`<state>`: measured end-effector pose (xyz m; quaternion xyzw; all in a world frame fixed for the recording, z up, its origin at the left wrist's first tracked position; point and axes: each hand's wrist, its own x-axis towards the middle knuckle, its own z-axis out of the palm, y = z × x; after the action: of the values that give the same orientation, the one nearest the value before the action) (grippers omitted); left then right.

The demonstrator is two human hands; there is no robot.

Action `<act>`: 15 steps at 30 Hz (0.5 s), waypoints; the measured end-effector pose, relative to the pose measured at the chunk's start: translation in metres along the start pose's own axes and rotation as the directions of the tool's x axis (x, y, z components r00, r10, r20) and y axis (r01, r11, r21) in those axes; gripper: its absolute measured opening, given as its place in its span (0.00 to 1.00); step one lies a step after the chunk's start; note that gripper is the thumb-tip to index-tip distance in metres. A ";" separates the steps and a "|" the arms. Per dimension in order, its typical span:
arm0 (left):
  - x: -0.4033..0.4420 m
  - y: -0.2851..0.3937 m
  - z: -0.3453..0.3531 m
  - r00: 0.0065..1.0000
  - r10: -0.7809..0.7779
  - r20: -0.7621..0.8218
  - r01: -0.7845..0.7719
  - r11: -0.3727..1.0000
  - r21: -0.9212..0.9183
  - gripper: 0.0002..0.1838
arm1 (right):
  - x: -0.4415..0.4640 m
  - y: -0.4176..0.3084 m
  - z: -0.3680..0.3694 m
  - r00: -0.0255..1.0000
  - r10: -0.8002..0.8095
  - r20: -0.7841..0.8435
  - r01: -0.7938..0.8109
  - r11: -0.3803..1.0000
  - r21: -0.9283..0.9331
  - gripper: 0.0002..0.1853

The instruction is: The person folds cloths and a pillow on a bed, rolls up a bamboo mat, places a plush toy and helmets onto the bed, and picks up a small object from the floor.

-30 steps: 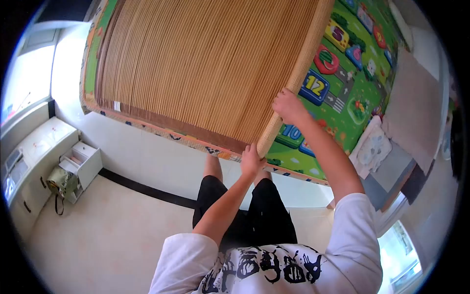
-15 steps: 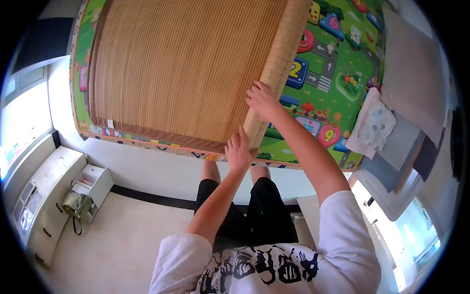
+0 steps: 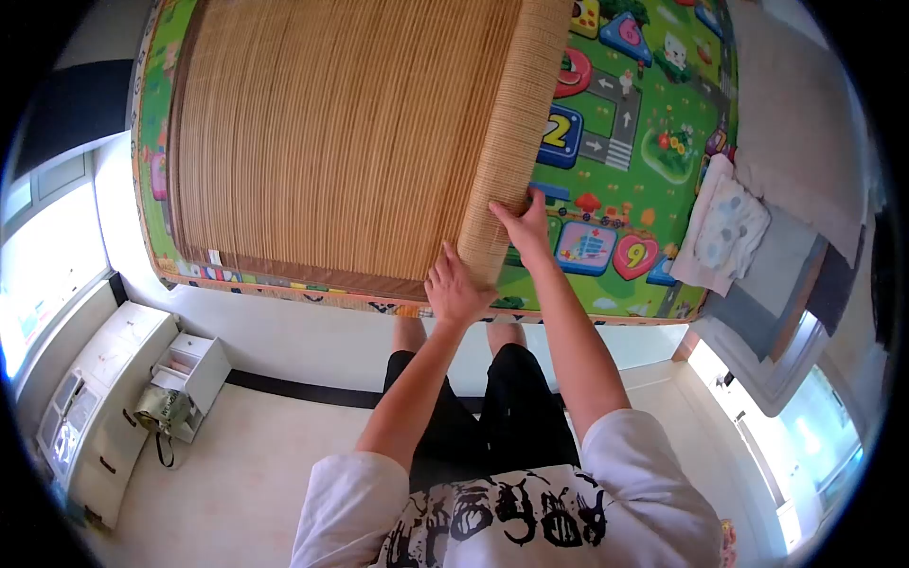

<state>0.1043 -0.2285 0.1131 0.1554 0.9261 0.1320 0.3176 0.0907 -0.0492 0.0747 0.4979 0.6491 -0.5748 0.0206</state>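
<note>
A brown bamboo mat (image 3: 322, 142) lies spread over the bed, with its right side turned into a long roll (image 3: 507, 123). My left hand (image 3: 457, 289) is on the near end of the roll, its fingers over the roll's left side and its palm against the end. On the right side of that roll is my right hand (image 3: 525, 227), thumb across the top and forefinger along the edge; its other fingers are hidden. Beneath the mat is a green play mat (image 3: 663, 189) printed with roads, numbers and cartoon pictures.
Folded cloths (image 3: 729, 232) and a grey-beige cover (image 3: 800, 142) sit along the bed's right side. On the floor at left stand a white cabinet (image 3: 118, 417) and a small drawer unit (image 3: 201, 374) with a green bag (image 3: 163, 407) against it. Windows are on both sides.
My right hand has come off the top of the roll and slid nearer to me, onto its right side. The roll appears slightly further left, and my left hand stays at its near end.
</note>
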 end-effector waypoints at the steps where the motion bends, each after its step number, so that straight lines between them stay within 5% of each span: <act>1: 0.002 0.000 -0.003 1.000 -0.014 -0.010 0.014 1.000 0.000 0.67 | 0.002 -0.006 0.004 1.000 0.004 -0.008 -0.005 1.000 -0.029 0.43; 5: 0.004 -0.001 -0.006 0.994 0.065 -0.093 -0.059 0.996 0.060 0.65 | -0.005 -0.055 0.038 0.989 0.123 -0.086 -0.144 0.934 -0.327 0.39; 8: 0.016 -0.010 -0.009 0.991 0.019 -0.135 -0.015 0.999 0.031 0.55 | -0.018 -0.081 0.077 0.962 0.085 -0.261 -0.213 0.832 -0.512 0.39; 11: 0.037 -0.029 -0.017 0.988 -0.048 -0.147 0.022 0.984 -0.177 0.42 | -0.021 -0.061 0.090 0.967 -0.200 -0.160 0.111 0.890 -0.443 0.36; 15: 0.053 -0.068 -0.022 0.981 0.054 -0.184 -0.078 0.989 -0.125 0.38 | -0.025 -0.044 0.078 0.992 -0.124 -0.020 0.122 0.991 -0.055 0.33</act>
<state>0.0367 -0.2746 0.0773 0.1523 0.9345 0.2169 0.2374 0.0315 -0.1181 0.0953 0.4630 0.6940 -0.5514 -0.0091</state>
